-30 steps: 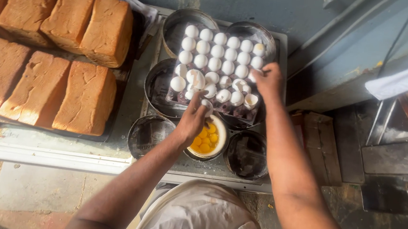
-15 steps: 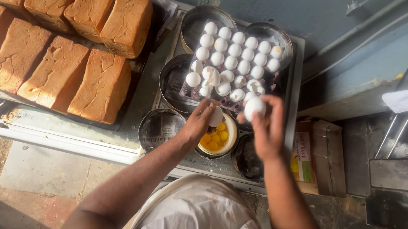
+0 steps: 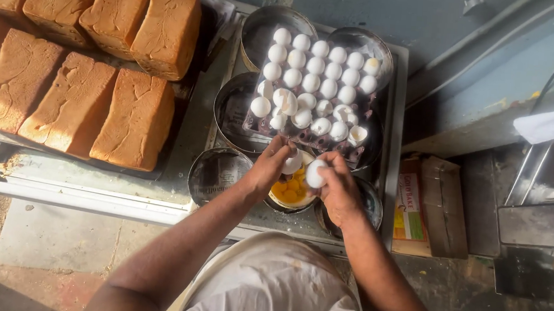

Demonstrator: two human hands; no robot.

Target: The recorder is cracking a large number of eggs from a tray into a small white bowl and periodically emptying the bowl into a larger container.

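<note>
My right hand (image 3: 339, 191) grips a white egg (image 3: 315, 173); my left hand (image 3: 268, 168) pinches a white eggshell piece (image 3: 293, 162) over the yolk-filled bowl (image 3: 289, 190) near the counter's (image 3: 178, 168) front edge.

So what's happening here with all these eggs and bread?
A person is cracking eggs at a counter. The right hand holds a whole white egg over a bowl that already has several yolks in it. The left hand holds a piece of eggshell at the bowl's edge. Just behind sits an egg tray, part whole eggs, part empty shells. Loaves of bread lie to the left.
</note>
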